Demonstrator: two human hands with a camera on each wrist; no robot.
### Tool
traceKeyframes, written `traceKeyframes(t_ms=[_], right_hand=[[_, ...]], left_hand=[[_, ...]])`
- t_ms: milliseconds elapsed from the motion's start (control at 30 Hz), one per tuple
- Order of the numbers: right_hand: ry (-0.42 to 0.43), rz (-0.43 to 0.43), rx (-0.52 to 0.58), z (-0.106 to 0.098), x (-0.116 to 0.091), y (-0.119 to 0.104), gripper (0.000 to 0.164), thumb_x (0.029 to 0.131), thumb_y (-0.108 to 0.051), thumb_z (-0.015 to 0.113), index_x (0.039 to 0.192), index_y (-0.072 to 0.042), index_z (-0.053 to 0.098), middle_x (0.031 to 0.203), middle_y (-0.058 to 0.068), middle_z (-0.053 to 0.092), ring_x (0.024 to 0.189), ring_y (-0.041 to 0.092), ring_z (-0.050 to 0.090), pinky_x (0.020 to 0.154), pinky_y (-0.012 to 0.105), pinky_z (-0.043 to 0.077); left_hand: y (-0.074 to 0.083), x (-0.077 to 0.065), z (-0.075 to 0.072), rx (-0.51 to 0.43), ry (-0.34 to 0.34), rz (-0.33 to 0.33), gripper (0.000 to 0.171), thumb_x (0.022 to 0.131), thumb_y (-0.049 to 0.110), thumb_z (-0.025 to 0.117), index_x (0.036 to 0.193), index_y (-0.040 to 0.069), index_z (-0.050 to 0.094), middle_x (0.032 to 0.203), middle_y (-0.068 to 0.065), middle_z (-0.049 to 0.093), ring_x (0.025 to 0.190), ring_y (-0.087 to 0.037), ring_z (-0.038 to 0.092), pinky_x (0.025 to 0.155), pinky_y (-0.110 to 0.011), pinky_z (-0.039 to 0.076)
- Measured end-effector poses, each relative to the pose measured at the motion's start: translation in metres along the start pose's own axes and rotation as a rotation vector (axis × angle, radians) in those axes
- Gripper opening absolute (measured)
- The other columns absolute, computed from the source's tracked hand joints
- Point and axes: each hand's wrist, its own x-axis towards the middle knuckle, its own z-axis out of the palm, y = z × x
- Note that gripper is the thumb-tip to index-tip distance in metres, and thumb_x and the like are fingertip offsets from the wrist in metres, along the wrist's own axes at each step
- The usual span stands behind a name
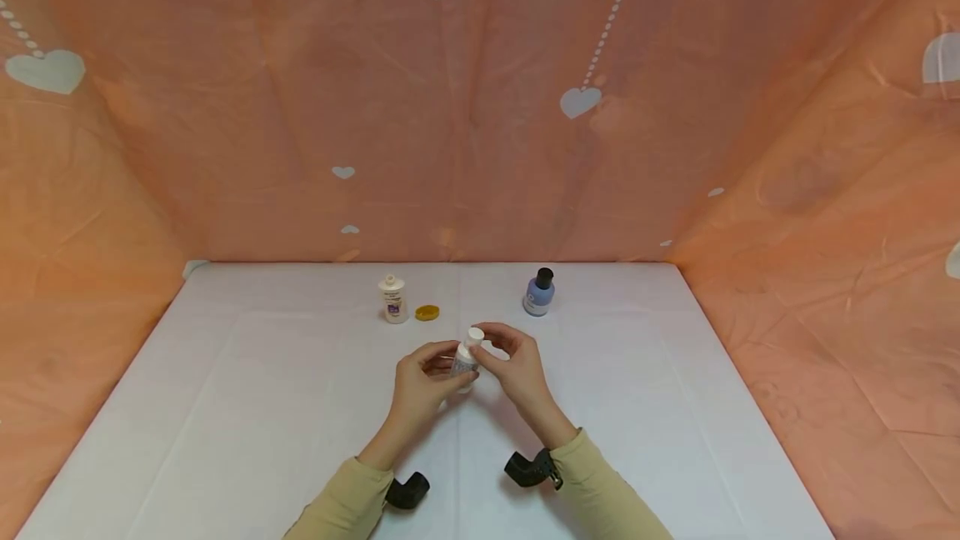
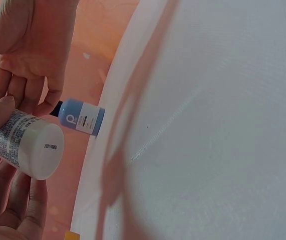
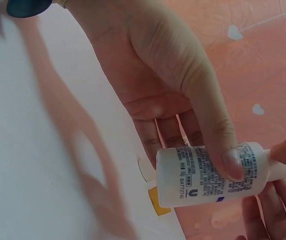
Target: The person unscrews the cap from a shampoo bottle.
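Observation:
A small white bottle [image 1: 462,362] with fine print on its label is held tilted over the table between both hands. My left hand [image 1: 420,386] grips its body, with the thumb across the label and the fingers behind. At the upper end, my right hand [image 1: 517,365] pinches the white cap [image 1: 476,335] between thumb and fingers. The bottle's base [image 2: 47,151], stamped with a short line of print, faces the left wrist camera. In the right wrist view, the cap is partly hidden by the right thumb and fingers.
Beyond the hands stand a second white bottle [image 1: 393,300] at the left and a blue bottle [image 1: 538,296] with a black cap at the right. A yellow lid [image 1: 427,312] lies beside the white one. Orange heart-print cloth [image 1: 450,148] walls the white table [image 1: 262,407].

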Motion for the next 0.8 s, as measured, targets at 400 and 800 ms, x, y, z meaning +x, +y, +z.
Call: traceKeyframes(t_ms=[400,800], right_hand=[[-0.058,-0.008,0.058,0.0003,0.0004,0.0019,0.037,0.087,0.004,0.065,0.123,0.01,0.057,0.117,0.025,0.062,0.112,0.035,0.052,0.1,0.062,0.031],[0.08,0.003,0.058,0.0076,0.0004,0.0016,0.039,0.08,0.003,0.074,0.109,0.011,0.049,0.103,0.025,0.056,0.099,0.039,0.053,0.094,0.05,0.039]], left_hand=[[-0.0061,-0.0007,-0.0021,-0.004,0.0,0.024,0.043,0.067,0.002,0.086,0.107,0.004,0.07,0.101,-0.007,0.068,0.084,-0.024,0.067,0.071,-0.03,0.057],[-0.0071,-0.001,0.0004,-0.011,-0.002,0.024,0.044,0.067,0.002,0.086,0.107,0.002,0.069,0.099,-0.01,0.068,0.083,-0.024,0.067,0.071,-0.03,0.057]])
